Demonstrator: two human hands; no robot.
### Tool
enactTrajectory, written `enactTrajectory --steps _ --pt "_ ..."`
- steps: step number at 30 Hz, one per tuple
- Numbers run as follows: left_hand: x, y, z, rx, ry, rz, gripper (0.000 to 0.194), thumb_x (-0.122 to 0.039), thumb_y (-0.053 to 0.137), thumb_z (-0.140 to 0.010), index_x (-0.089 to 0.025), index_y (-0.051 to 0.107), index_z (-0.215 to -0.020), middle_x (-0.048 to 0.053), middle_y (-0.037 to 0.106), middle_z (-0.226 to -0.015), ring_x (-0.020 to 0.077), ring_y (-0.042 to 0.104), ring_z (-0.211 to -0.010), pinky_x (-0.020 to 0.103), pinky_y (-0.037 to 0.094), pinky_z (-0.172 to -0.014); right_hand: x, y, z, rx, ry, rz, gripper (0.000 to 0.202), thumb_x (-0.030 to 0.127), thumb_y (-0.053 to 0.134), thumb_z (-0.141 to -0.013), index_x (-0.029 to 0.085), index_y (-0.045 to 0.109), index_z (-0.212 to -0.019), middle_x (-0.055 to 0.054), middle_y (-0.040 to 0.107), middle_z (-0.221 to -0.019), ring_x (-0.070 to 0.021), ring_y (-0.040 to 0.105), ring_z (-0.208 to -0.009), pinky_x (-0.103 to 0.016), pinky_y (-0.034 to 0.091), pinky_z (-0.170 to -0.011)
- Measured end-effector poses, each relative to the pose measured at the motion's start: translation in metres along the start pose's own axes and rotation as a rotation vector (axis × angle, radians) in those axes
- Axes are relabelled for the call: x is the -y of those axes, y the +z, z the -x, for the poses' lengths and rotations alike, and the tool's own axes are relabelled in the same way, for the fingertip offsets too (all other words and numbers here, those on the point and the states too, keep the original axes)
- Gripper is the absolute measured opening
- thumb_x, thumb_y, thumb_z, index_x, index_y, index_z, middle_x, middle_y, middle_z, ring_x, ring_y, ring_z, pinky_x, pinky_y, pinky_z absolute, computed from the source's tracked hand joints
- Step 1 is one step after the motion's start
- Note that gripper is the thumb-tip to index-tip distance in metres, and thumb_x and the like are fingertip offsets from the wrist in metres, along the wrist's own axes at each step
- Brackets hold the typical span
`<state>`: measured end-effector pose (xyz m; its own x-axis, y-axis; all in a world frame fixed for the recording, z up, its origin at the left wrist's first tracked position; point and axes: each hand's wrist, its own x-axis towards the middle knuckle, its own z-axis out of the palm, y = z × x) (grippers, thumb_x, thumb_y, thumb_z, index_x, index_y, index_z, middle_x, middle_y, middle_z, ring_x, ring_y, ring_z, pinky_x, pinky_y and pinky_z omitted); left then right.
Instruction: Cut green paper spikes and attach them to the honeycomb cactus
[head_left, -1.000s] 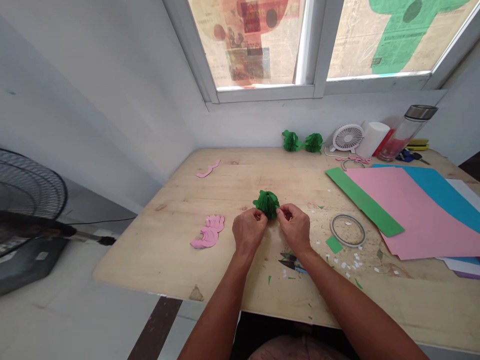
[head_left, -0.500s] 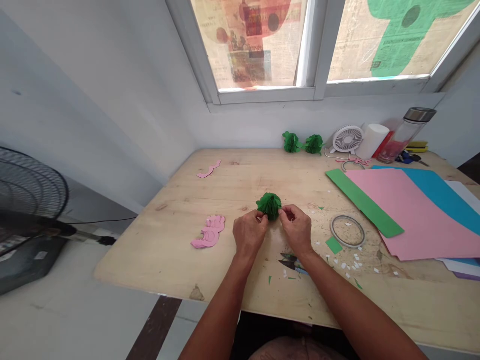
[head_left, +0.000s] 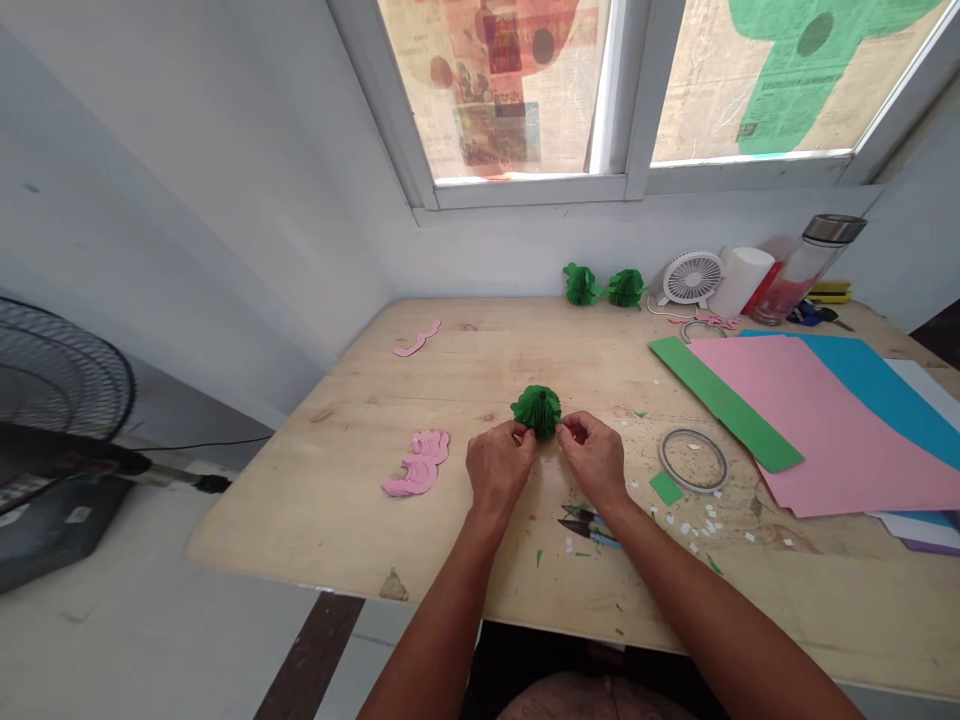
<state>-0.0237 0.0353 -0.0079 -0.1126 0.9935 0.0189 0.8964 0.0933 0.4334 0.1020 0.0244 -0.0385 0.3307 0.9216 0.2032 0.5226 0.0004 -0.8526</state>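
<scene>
And here's the wooden table (head_left: 360,400), with pink cutouts (head_left: 417,463) on the left, snippers (head_left: 589,526) near the front edge, coloured paper (head_left: 825,420) spread across the right!

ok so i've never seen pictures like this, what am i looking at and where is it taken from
There is no machine here: a person works with two bare hands, seen by a camera worn on the head, looking forward and down. All three pictures come from it, the last being now.

The left hand and right hand hold a pleated green paper piece between them. On the wooden table lie wavy pink cutouts, small snips, a grey ring and coloured sheets.
</scene>
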Motion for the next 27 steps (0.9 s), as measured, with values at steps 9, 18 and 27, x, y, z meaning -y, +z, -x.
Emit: enactTrajectory --steps 9,18,27 --pt "-0.0012 -0.0019 0.0019 -0.008 0.004 -0.004 0.027 -0.036 0.05 -0.081 -0.023 0.074 -0.085 0.005 0.074 -0.079 0.0225 0.067 -0.079 0.029 0.042 -0.07 0.0034 -0.0043 -0.0013 0.046 0.034 0.085 0.013 0.032 0.057 -0.074 0.022 0.064 -0.072 0.001 0.066 -0.062 -0.0168 0.059 -0.057 -0.026 0.039 -0.055" --pt "0.001 -0.0037 0.0039 -0.009 0.006 -0.001 0.026 -0.036 0.051 -0.081 -0.023 0.074 -0.086 0.004 0.074 -0.079 0.0222 0.067 -0.08 0.029 0.043 -0.07 0.0063 -0.0075 -0.0005 0.081 0.048 0.111 0.013 0.03 0.056 -0.075 0.021 0.065 -0.078 0.0 0.067 -0.066 -0.0168 0.06 -0.06 -0.026 0.04 -0.057" --pt "0.0059 -0.0054 0.0056 -0.021 0.012 0.003 0.025 -0.034 0.052 -0.081 -0.024 0.074 -0.086 0.004 0.074 -0.079 0.022 0.067 -0.079 0.029 0.043 -0.07 0.0063 -0.0099 -0.0001 0.086 0.053 0.147 0.013 0.028 0.055 -0.075 0.021 0.066 -0.078 0.0 0.068 -0.067 -0.0168 0.06 -0.062 -0.026 0.039 -0.057"
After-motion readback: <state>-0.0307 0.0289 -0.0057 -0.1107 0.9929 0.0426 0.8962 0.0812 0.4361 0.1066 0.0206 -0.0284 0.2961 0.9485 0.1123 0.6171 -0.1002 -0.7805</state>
